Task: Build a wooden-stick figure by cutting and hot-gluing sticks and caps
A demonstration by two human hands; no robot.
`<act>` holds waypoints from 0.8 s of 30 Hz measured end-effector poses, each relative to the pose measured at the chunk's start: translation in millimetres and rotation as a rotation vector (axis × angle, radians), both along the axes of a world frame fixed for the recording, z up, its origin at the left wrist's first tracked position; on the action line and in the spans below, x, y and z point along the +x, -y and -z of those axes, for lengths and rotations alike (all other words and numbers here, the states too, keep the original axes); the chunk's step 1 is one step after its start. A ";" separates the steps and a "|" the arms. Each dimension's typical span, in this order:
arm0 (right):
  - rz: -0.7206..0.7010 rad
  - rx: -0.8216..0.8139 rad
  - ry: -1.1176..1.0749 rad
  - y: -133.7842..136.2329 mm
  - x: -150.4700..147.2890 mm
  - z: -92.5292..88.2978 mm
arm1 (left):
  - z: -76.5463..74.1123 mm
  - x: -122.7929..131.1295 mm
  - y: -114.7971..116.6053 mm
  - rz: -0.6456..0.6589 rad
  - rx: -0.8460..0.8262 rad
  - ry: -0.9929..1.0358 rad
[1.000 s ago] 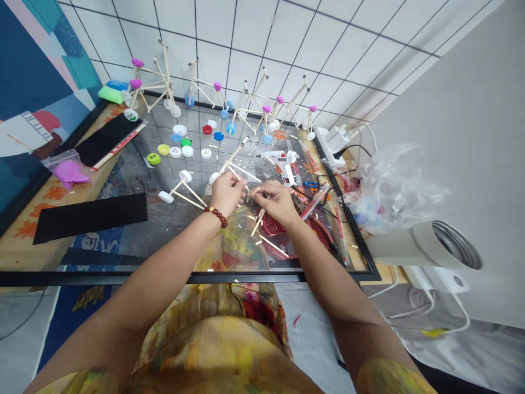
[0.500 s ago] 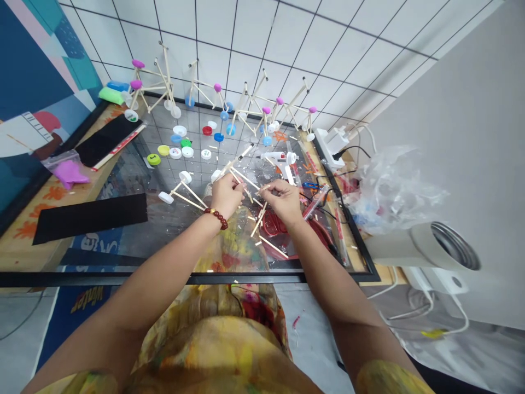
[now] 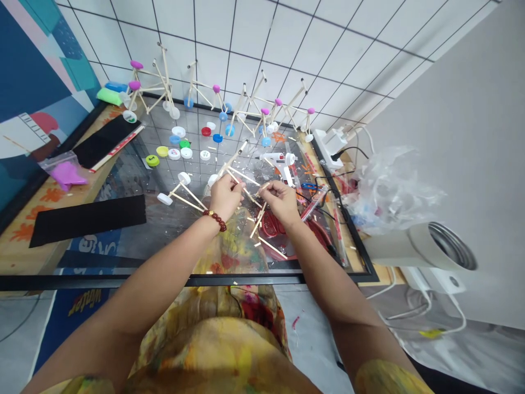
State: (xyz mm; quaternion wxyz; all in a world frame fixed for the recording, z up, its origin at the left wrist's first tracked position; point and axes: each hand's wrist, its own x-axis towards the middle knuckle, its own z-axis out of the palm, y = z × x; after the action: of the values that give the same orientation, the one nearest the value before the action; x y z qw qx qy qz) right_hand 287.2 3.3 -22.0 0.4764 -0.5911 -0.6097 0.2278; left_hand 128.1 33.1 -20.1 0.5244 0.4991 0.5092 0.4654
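My left hand (image 3: pixel 225 197), with a beaded bracelet at the wrist, is closed around a frame of thin wooden sticks (image 3: pixel 244 177). One stick of this frame rises to a dark-tipped end, and a white bottle cap (image 3: pixel 212 179) shows just behind the hand. At the frame's right end my right hand (image 3: pixel 281 201) has thumb and forefinger pinched together on a small piece of wooden stick (image 3: pixel 262 189). Left of my hands lies a V-shaped stick piece (image 3: pixel 191 198) with white caps at its ends. Loose sticks (image 3: pixel 273 248) lie below my right hand.
Several finished-looking stick frames with caps and purple blobs (image 3: pixel 216 88) stand along the back. Loose coloured caps (image 3: pixel 206 131) lie before them. A white glue gun (image 3: pixel 281 160), red-handled scissors (image 3: pixel 269 223), a power strip (image 3: pixel 328 145) and a plastic bag (image 3: pixel 397 186) are at the right.
The stick frame has turned slightly, its dark-tipped end shifting left. Both hands stay almost in place, with the same grips. The whole view has shifted a little.
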 end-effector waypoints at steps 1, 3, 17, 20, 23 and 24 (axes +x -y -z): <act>0.026 -0.015 -0.004 -0.8 0.7 1.2 | -0.8 -0.3 0.4 -0.003 0.000 0.004; 0.050 -0.027 0.026 -2.2 2.1 3.4 | -2.6 -0.7 1.2 -0.008 0.000 0.015; -0.114 0.061 0.290 5.3 -0.6 -10.0 | -5.3 -2.7 -1.6 -0.042 0.082 0.199; -0.119 0.078 0.313 5.8 -4.4 -9.5 | -6.3 -2.7 -1.4 -0.033 0.085 0.209; -0.083 0.073 0.288 6.5 -6.6 -9.7 | -8.1 -2.1 -0.8 -0.031 0.078 0.239; -0.058 0.073 0.277 6.8 -7.1 -10.1 | -8.6 -1.9 -0.7 -0.027 0.080 0.250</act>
State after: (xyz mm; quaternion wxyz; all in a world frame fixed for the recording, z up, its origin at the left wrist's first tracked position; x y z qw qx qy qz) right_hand 280.1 -3.5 -11.9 0.4020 -0.5816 -0.6942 0.1354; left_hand 126.2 33.8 -11.5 0.5571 0.4510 0.4277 0.5507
